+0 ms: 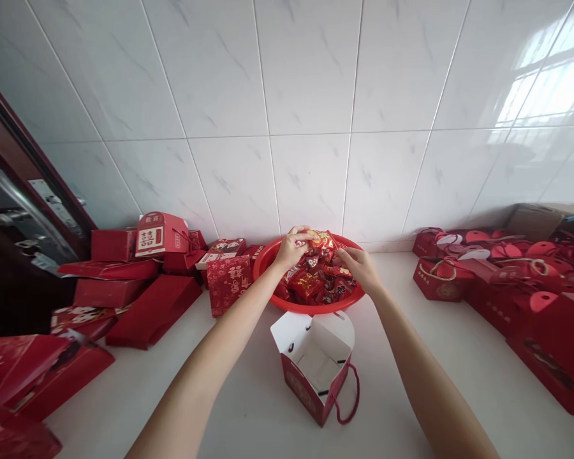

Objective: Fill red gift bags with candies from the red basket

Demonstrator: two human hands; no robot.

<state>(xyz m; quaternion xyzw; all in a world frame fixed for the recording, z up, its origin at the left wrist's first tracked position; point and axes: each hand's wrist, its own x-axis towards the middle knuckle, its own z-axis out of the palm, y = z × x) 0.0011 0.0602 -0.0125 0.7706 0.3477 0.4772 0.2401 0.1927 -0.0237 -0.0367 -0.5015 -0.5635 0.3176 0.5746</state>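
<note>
A red plastic basket (261,268) filled with red-wrapped sweets (306,285) stands against the tiled wall. Over its left part, my left hand (293,247) is closed on a shiny red and gold packet (321,240). My right hand (357,263) is over the basket's right side, its fingers bent at the wrapped sweets; whether it grips one is too small to tell. In front of the basket, between my forearms, a red box (310,382) with a white inside stands with its top open. Its dark red cord handle (356,401) hangs at the right, and no sweets show inside.
Red boxes and bags (155,309) are piled at the left, by a dark door frame. Many red boxes with cord handles (444,278) stand in rows at the right, near a brown carton (538,220). The tiled wall (310,185) bounds the white table.
</note>
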